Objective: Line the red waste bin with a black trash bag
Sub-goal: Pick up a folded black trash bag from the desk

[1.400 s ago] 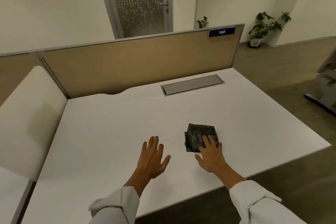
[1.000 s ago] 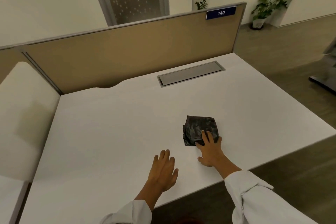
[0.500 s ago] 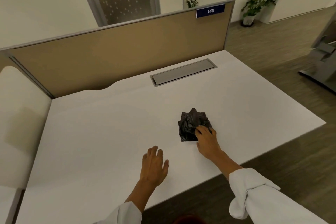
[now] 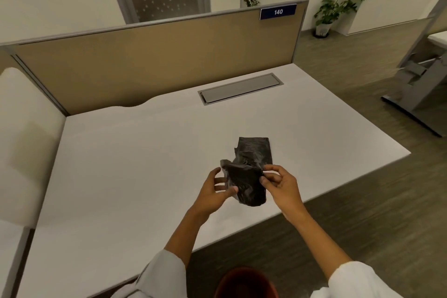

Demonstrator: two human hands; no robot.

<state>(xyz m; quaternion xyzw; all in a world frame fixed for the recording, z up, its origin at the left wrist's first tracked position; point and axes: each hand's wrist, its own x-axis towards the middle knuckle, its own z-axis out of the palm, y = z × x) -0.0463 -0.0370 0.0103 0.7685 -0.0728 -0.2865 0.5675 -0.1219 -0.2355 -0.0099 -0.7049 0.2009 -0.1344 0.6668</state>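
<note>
A crumpled black trash bag (image 4: 246,184) hangs in the air above the white desk (image 4: 135,157), held between both hands. My left hand (image 4: 215,189) grips its left edge and my right hand (image 4: 280,184) pinches its right edge. Behind it, more folded black bags (image 4: 256,150) lie flat on the desk. The rim of the red waste bin (image 4: 246,283) shows at the bottom of the view, on the floor in front of the desk, partly cut off.
A tan partition (image 4: 154,55) labelled 140 closes the desk's far side. A grey cable flap (image 4: 242,88) is set into the desktop. A cream chair (image 4: 21,140) stands left. Grey desk legs (image 4: 416,94) stand on the floor at right.
My right hand has lifted one black bag off the folded pile and brought it toward me. My left hand came off the desk and took hold of the bag's left edge.
</note>
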